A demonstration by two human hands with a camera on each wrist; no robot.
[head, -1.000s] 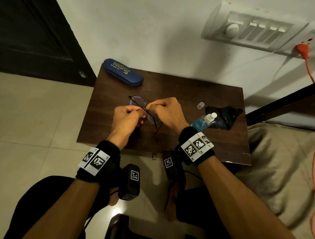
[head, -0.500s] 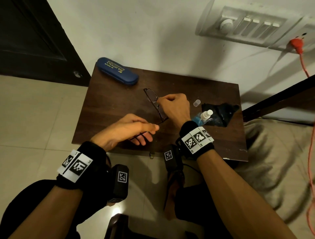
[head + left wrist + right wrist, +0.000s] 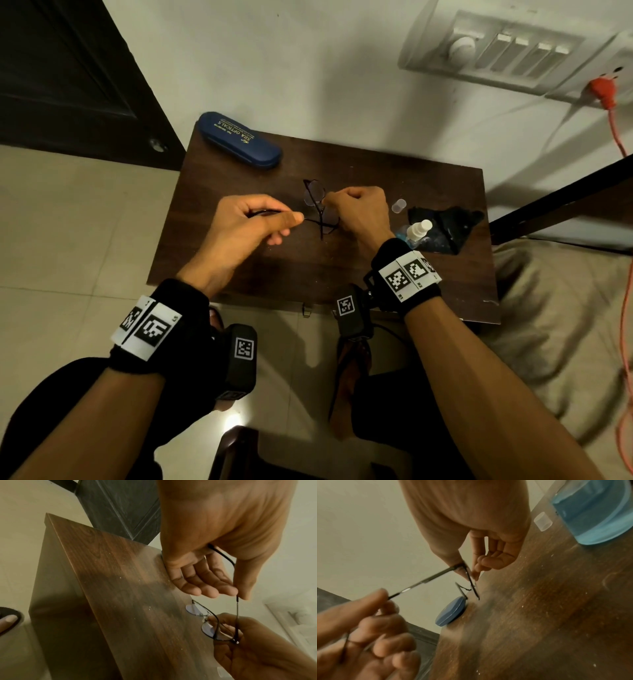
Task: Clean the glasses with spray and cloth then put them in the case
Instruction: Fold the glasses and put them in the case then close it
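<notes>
- Dark wooden bench (image 3: 239, 274) fills the frame's centre.
- Closed blue glasses case (image 3: 239, 139) lies at its upper left.
- Left hand (image 3: 246, 226) pinches one temple arm.
- Right hand (image 3: 359, 212) grips the frame.
- Glasses (image 3: 317, 205) hang between them, mid-frame above the bench.
- Spray bottle (image 3: 416, 231) stands to the right.
</notes>
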